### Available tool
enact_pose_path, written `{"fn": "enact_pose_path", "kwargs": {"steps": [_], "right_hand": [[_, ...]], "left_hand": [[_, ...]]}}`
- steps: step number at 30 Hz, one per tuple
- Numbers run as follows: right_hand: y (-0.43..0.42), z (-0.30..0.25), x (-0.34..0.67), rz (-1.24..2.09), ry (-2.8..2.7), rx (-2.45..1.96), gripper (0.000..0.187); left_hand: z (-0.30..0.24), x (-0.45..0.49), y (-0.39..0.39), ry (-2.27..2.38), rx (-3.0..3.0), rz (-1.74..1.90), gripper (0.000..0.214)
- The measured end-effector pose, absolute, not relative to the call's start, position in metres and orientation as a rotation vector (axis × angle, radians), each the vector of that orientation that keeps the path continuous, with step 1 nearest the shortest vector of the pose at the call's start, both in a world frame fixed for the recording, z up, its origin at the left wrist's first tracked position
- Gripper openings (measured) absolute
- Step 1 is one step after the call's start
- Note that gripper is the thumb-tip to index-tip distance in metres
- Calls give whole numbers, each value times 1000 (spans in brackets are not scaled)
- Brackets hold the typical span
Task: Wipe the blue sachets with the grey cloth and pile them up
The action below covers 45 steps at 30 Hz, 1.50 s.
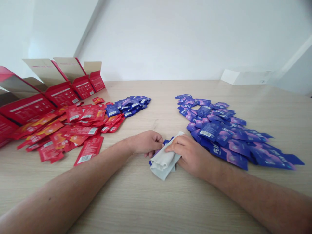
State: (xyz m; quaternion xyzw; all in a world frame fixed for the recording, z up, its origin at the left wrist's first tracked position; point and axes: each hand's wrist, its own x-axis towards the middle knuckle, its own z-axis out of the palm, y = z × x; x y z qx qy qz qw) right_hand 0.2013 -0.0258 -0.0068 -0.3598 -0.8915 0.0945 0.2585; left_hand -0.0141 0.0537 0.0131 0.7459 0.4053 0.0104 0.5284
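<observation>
This looks like a plain packing room or stockroom more than a home. White walls (170, 39) rise behind a pale wood table (156, 97) laid out for bulk handling. Open red printed cartons (63, 91) stand in a row at ten o'clock, with loose red sachets (73, 130) heaped before them. Blue-purple sachets (219, 126) spread at two o'clock, and a white box (245, 77) sits at one o'clock.

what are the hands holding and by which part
The right hand grips the upper end of a pale grey cloth over a blue sachet; whether the left hand holds it is unclear.
</observation>
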Motion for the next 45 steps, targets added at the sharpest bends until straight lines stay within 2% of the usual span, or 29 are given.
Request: {"fn": "enact_pose_path", "kwargs": {"steps": [4, 10, 15, 20, 26, 31, 36, 42, 45], "right_hand": [[-28, -5, 199, 301, -2503, -861, 36], [-25, -7, 201, 269, -2411, -978, 36], [-27, -5, 199, 310, -2493, -842, 34], [-23, -9, 202, 251, -2389, -989, 36], [-25, -6, 199, 297, -2487, -824, 34], [-23, -8, 202, 248, -2393, -984, 36], [-27, -5, 199, 298, -2497, -840, 35], [-23, -10, 202, 244, -2397, -973, 37], [-25, -9, 201, 274, -2452, -903, 38]], "left_hand": [[13, -14, 54, 983, 1795, 4, 18], [14, -14, 54, 968, 1782, 14, 18], [13, -14, 55, 984, 1789, 1, 18], [11, -14, 56, 975, 1764, 9, 17], [12, -14, 55, 1000, 1784, 10, 17], [12, -14, 55, 972, 1770, 14, 17], [13, -14, 56, 991, 1792, 6, 17], [12, -14, 55, 969, 1766, 18, 18], [13, -13, 55, 979, 1782, 6, 17]]}}
